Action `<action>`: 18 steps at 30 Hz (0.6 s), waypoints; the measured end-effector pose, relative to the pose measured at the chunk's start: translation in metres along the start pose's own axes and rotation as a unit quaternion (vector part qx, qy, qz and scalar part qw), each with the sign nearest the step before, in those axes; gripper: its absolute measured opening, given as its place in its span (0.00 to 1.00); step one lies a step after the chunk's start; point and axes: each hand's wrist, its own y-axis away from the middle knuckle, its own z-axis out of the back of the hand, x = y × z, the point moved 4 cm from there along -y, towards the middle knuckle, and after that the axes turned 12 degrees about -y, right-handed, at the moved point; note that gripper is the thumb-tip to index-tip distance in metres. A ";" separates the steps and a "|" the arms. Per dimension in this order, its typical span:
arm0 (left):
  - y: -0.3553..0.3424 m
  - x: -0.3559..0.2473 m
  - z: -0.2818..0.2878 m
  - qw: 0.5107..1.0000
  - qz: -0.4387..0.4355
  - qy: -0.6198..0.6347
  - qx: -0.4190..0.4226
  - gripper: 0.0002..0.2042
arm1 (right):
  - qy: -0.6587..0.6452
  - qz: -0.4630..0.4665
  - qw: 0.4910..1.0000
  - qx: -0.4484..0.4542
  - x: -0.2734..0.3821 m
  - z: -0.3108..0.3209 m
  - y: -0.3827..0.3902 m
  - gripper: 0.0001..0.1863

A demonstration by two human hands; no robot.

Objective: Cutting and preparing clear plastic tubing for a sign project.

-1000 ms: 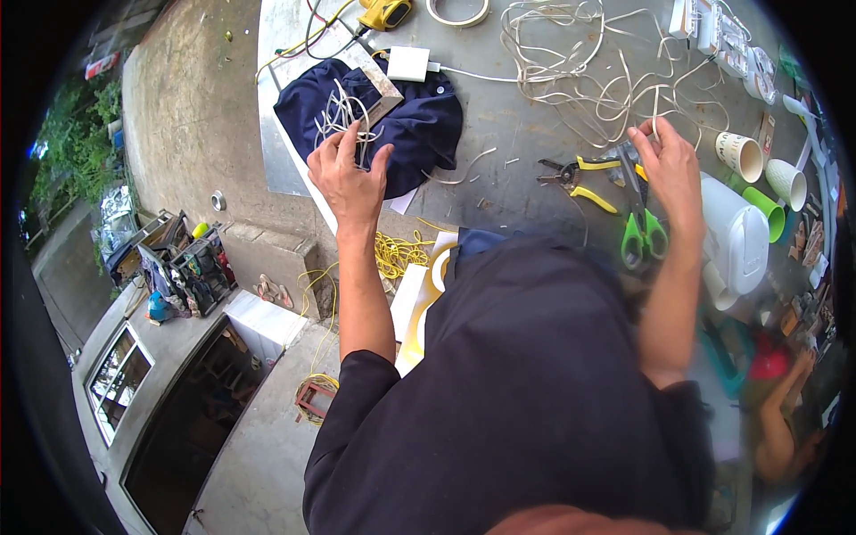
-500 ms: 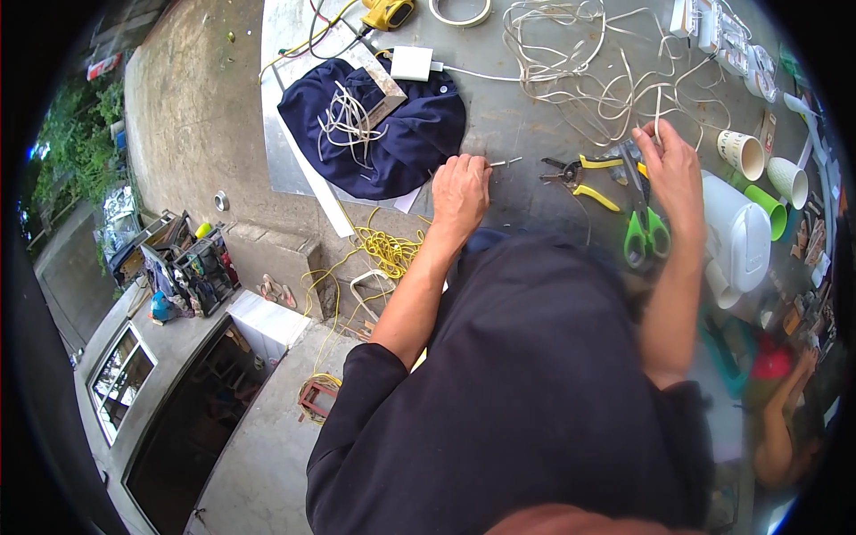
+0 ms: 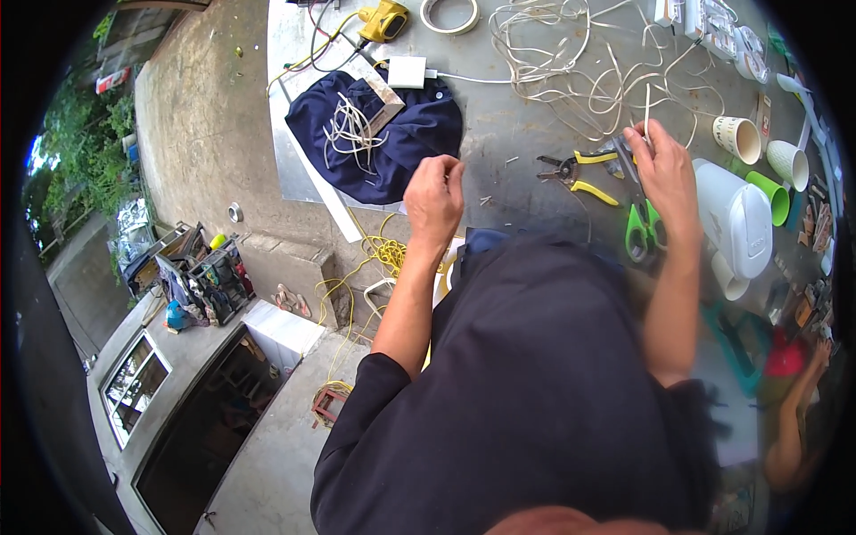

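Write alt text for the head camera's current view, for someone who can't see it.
Seen from above, a person's right hand pinches a white wire over a grey worktable, while their left hand, fingers drawn together, is near navy cloth bearing a wire bundle. Yellow-handled pliers and green-handled scissors lie near the right hand.

Open-air workshop, metal table (image 3: 486,120), wire strippers (image 3: 567,170), tangled cable (image 3: 571,75)

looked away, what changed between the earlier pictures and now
The bare left hand moved right, nearer the body, from the bundled white wire on the navy cloth to the cloth's edge, fingers closed; any hold is unclear. The short white wire there no longer shows. The bare right hand still pinches a thin white cable.
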 end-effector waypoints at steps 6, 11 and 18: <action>-0.050 0.096 0.061 0.976 0.180 -0.099 -0.072 0.07 | -0.070 0.030 0.997 0.009 0.024 -0.002 0.014 0.14; -0.059 0.079 0.085 0.964 0.136 -0.131 -0.188 0.13 | -0.111 0.098 0.988 0.037 0.053 -0.008 0.028 0.11; -0.030 -0.106 0.075 0.903 0.087 0.404 0.116 0.16 | -0.212 0.217 0.953 0.022 0.085 -0.006 0.065 0.09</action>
